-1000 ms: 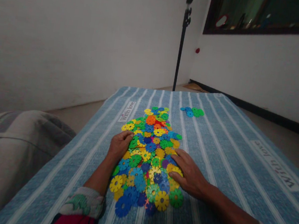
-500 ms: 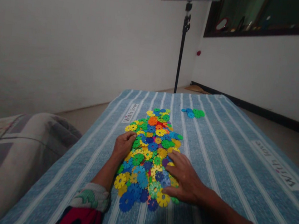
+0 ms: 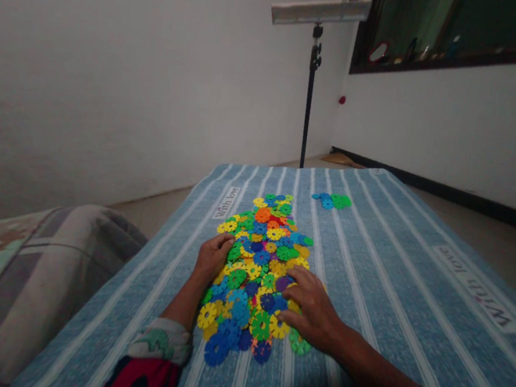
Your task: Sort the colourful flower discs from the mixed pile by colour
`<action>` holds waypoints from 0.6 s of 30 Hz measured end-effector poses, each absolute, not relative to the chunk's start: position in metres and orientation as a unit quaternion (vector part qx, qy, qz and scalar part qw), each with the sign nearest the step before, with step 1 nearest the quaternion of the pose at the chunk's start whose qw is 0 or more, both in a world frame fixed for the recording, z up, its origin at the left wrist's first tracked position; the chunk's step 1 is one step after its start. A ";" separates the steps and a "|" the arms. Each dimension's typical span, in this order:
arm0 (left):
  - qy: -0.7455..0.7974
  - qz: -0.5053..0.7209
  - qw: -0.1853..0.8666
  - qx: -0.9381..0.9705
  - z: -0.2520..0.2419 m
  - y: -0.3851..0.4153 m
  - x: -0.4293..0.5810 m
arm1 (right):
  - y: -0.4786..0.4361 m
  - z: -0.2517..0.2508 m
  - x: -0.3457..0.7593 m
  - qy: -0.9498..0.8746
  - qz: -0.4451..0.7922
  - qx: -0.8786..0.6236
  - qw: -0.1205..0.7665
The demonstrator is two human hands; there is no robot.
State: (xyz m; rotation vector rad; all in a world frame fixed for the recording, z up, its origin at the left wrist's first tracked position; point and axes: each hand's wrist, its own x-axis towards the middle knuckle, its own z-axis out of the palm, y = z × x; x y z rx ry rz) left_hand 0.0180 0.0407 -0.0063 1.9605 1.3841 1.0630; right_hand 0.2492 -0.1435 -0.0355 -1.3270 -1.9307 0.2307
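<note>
A long heap of flower-shaped plastic discs in yellow, blue, green, orange and purple lies on the striped blue cloth. At the heap's left edge is my left hand, its fingers curled in together against green discs; whatever they may pinch is hidden. My right hand rests on the right edge of the heap with fingers spread, touching yellow and purple discs. Just below that palm, a pale green disc lies on the cloth. Near the front, a green disc sits beside a yellow disc.
Apart from the heap, a small group of blue and green discs lies at the far right. Behind the cloth's far edge stands a lamp on a black pole. Left of the cloth is a covered, grey-striped piece of furniture.
A pale green disc has shifted right from the front of the heap to below my right hand, exposing a green one. My left hand stays nearly in place. The view has tilted up slightly.
</note>
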 end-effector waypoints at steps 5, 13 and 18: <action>0.512 0.399 0.251 0.718 -0.003 0.041 0.017 | -0.140 -0.032 0.245 -0.733 0.119 -0.524 0.416; 0.532 0.399 0.235 0.709 -0.002 0.044 0.015 | -0.135 -0.030 0.244 -0.723 0.099 -0.520 0.444; 0.537 0.401 0.231 0.705 -0.003 0.045 0.015 | -0.140 -0.028 0.247 -0.773 0.037 -0.478 0.416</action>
